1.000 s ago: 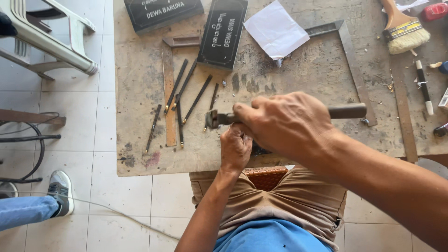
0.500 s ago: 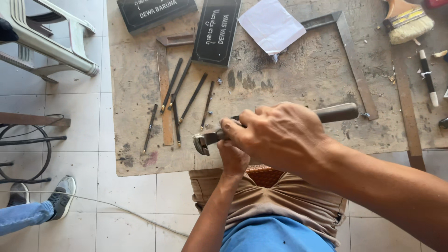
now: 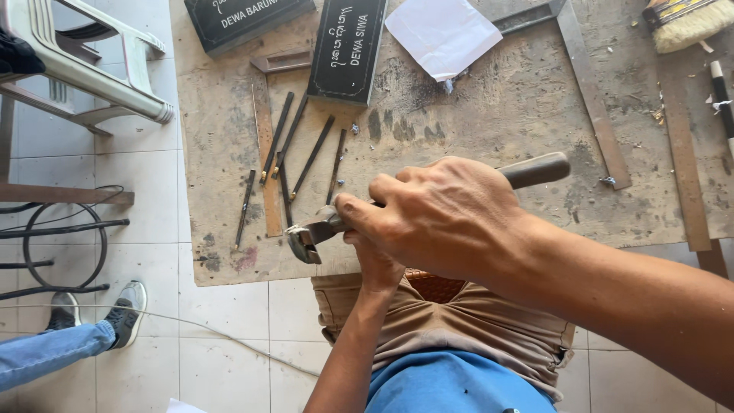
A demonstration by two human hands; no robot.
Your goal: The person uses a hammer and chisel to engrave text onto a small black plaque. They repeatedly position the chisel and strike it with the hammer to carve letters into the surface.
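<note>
My right hand (image 3: 440, 214) is closed around the handle of a hammer (image 3: 306, 239). The metal head hangs tilted down over the near edge of the worn wooden table (image 3: 474, 122), and the wooden handle end (image 3: 539, 170) sticks out to the right. My left hand (image 3: 376, 268) sits just under the right hand at the table edge. It is mostly hidden, and what it holds cannot be made out. Several thin dark metal rods (image 3: 294, 149) lie on the table just beyond the hammer head.
Two black lettered plaques (image 3: 348, 46) (image 3: 245, 17), a white paper sheet (image 3: 443, 30), a metal square (image 3: 589, 92) and a brush (image 3: 688, 23) lie farther back. A plastic chair (image 3: 84, 61) stands at left. Another person's shoe (image 3: 126, 310) rests on the tiled floor.
The hammer head has swung down and to the left, from level over the table to tilted past its near edge. Both hands have shifted slightly toward me.
</note>
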